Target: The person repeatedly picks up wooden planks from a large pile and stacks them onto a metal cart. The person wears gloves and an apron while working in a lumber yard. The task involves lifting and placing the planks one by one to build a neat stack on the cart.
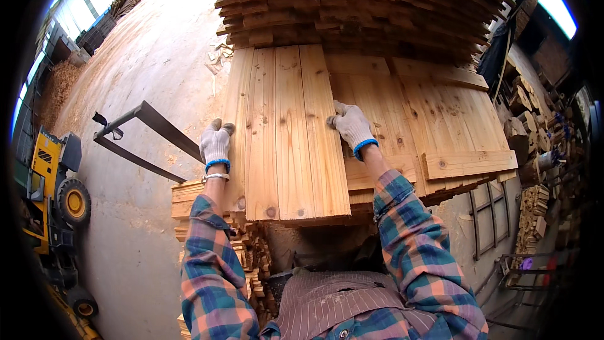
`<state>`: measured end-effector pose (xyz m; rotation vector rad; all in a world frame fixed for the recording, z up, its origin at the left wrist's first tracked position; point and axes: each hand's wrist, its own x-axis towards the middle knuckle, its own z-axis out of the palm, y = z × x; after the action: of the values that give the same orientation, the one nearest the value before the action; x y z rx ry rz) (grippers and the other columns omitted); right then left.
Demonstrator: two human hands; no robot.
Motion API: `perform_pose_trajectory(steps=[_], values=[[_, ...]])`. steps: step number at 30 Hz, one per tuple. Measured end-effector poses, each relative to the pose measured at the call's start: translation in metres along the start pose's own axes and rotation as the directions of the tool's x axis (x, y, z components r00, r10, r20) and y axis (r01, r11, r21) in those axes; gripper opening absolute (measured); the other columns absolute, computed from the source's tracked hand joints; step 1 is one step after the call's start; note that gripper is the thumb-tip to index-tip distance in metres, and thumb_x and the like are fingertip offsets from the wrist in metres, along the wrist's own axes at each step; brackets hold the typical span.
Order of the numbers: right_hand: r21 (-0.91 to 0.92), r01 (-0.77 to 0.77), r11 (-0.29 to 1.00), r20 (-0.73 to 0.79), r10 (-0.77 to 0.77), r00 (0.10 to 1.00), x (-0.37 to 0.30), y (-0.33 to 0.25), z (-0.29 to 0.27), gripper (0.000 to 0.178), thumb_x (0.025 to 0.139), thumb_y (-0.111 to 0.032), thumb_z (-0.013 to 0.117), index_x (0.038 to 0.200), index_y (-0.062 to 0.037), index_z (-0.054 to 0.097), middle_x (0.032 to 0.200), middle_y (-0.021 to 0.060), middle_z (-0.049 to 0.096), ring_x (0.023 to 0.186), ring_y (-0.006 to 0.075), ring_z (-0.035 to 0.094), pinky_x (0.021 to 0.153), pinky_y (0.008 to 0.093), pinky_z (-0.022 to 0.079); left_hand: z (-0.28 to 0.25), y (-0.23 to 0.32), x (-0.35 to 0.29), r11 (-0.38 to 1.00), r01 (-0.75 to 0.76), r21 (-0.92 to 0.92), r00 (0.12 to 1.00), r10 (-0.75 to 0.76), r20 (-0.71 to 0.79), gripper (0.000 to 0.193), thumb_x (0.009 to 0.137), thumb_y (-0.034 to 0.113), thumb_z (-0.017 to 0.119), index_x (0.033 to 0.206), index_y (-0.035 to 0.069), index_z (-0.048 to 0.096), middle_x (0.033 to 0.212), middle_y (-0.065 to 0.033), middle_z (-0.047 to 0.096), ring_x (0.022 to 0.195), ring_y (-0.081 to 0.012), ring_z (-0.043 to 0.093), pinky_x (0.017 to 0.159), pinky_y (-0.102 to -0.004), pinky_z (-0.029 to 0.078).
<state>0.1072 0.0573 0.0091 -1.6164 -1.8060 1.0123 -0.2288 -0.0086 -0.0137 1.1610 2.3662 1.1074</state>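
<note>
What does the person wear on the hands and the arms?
Both the left hand and the right hand wear white knitted work gloves with a blue band at the cuff. A thin metal bracelet sits on the left wrist. Both arms are in long plaid shirt sleeves checked in blue, teal, orange and pink.
</note>
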Motion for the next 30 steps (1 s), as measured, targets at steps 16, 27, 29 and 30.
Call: perform_pose_trajectory(steps=[16, 27, 29, 30], values=[[-0.043, 0.060, 0.997, -0.001, -0.060, 0.998, -0.018, -0.001, -0.002, 0.060, 0.086, -0.002, 0.062, 0.144, -0.0108, 0.050, 0.108, 0.0108, 0.073, 0.089, 0.0121, 0.067, 0.081, 0.0210, 0.051, -0.025, 0.014, -0.187, 0.515, -0.775, 0.365, 0.621, 0.727, 0.293, 0.098, 0.063, 0.068, 0.067, 0.135, 0.004, 0.049, 0.130, -0.0194, 0.056, 0.125, -0.0387, 0.049, 0.106, -0.0527, 0.036], [-0.011, 0.110, 0.994, 0.084, -0.108, 0.991, 0.010, 0.028, 0.000, 0.065, 0.085, -0.030, 0.074, 0.143, -0.0144, 0.051, 0.134, 0.0149, 0.061, 0.117, 0.0245, 0.063, 0.098, 0.0307, 0.045, -0.025, 0.002, -0.189, 0.834, -0.362, 0.417, 0.756, 0.524, -0.393, 0.092, 0.084, 0.078, 0.046, 0.143, 0.008, 0.048, 0.135, -0.0189, 0.058, 0.124, -0.0434, 0.054, 0.104, -0.0496, 0.043], [0.016, 0.224, 0.975, 0.076, -0.224, 0.972, -0.005, 0.015, -0.003, 0.062, 0.086, -0.020, 0.071, 0.143, -0.0069, 0.049, 0.123, 0.0160, 0.068, 0.100, 0.0153, 0.065, 0.090, 0.0269, 0.048, -0.009, -0.019, -0.181, 0.999, -0.026, 0.026, 0.780, 0.036, -0.625, 0.086, 0.087, 0.069, 0.054, 0.145, 0.007, 0.046, 0.136, -0.0178, 0.058, 0.123, -0.0377, 0.057, 0.099, -0.0455, 0.049], [0.161, 0.202, 0.966, 0.098, -0.220, 0.971, -0.001, 0.021, 0.002, 0.060, 0.087, -0.014, 0.069, 0.144, -0.0059, 0.048, 0.116, 0.0139, 0.071, 0.089, 0.0114, 0.064, 0.083, 0.0242, 0.049, 0.003, -0.014, -0.179, 0.990, 0.089, -0.108, 0.741, -0.138, -0.658, 0.076, 0.089, 0.058, 0.059, 0.143, 0.006, 0.047, 0.135, -0.0172, 0.059, 0.120, -0.0333, 0.060, 0.096, -0.0417, 0.051]])
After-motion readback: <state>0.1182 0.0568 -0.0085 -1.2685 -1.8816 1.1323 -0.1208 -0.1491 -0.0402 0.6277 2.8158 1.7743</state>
